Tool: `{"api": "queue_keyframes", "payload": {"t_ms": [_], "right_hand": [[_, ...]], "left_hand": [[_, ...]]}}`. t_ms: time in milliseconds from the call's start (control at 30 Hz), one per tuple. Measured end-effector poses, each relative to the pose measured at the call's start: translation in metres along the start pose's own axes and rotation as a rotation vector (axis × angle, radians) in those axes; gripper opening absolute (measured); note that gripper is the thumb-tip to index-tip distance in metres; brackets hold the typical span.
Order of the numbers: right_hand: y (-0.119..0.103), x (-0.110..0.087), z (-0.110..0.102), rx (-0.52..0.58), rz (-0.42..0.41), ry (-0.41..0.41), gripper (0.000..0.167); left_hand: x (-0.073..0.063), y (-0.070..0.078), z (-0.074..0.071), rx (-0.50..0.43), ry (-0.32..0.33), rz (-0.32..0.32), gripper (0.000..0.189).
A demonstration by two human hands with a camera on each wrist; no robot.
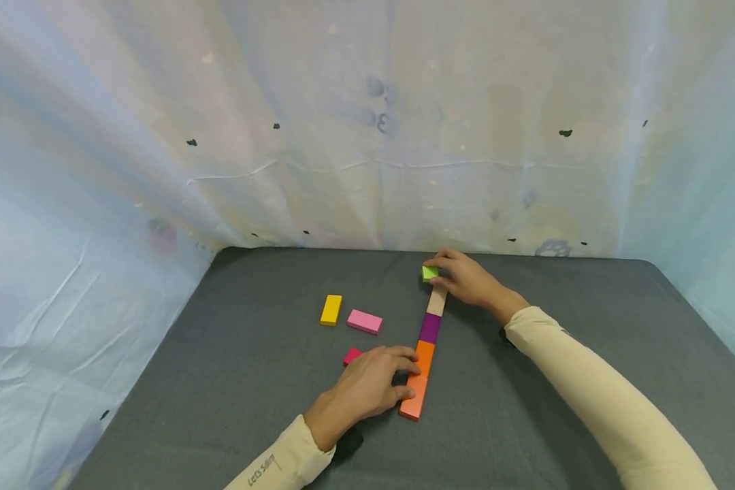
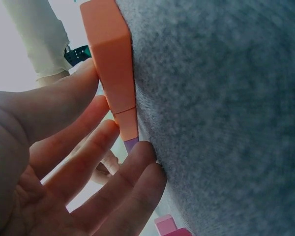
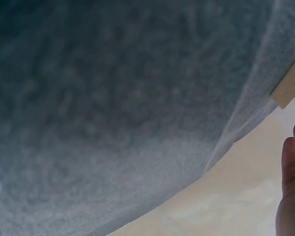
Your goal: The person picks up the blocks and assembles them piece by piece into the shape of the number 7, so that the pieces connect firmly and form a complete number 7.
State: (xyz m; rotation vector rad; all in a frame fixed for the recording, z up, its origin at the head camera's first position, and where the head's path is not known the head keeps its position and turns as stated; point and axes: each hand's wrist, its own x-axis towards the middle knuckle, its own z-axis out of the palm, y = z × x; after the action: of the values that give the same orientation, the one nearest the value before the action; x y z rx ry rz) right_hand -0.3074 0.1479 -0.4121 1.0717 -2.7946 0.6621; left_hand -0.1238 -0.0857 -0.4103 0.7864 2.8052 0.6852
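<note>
A straight row of flat blocks runs away from the person: a salmon block (image 1: 413, 401) nearest, an orange block (image 1: 425, 357), a purple block (image 1: 430, 328) and a beige block (image 1: 437, 301). With relaxed fingers, the left hand (image 1: 373, 381) touches the left side of the salmon and orange blocks. At the far end, the right hand (image 1: 465, 278) pinches a lime green block (image 1: 429, 273) between thumb and fingers, just past the beige block. Only the edge of the right hand (image 3: 292, 191) and the beige block (image 3: 289, 83) show in the right wrist view.
Left of the row lie a yellow block (image 1: 331, 310), a pink block (image 1: 364, 321) and a crimson block (image 1: 352, 355), the last partly hidden behind the left hand. The grey cloth-covered table (image 1: 251, 374) meets a pale hanging sheet (image 1: 373, 204) along its back and sides.
</note>
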Motion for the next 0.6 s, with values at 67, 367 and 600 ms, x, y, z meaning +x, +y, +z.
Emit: {"api": "queue_keyframes", "payload": {"t_ms": [67, 367, 600], "right_hand": [[0.002, -0.001, -0.002, -0.011, 0.005, 0.008, 0.039], [0.009, -0.004, -0.008, -0.019, 0.052, 0.018, 0.040], [0.018, -0.007, -0.008, -0.028, 0.086, 0.018, 0.040]], "left_hand": [[0.000, 0.001, 0.000, 0.004, 0.004, -0.001, 0.032], [0.000, 0.001, 0.001, 0.010, 0.017, -0.007, 0.032], [-0.001, 0.001, 0.001, 0.004, 0.012, -0.008, 0.032]]}}
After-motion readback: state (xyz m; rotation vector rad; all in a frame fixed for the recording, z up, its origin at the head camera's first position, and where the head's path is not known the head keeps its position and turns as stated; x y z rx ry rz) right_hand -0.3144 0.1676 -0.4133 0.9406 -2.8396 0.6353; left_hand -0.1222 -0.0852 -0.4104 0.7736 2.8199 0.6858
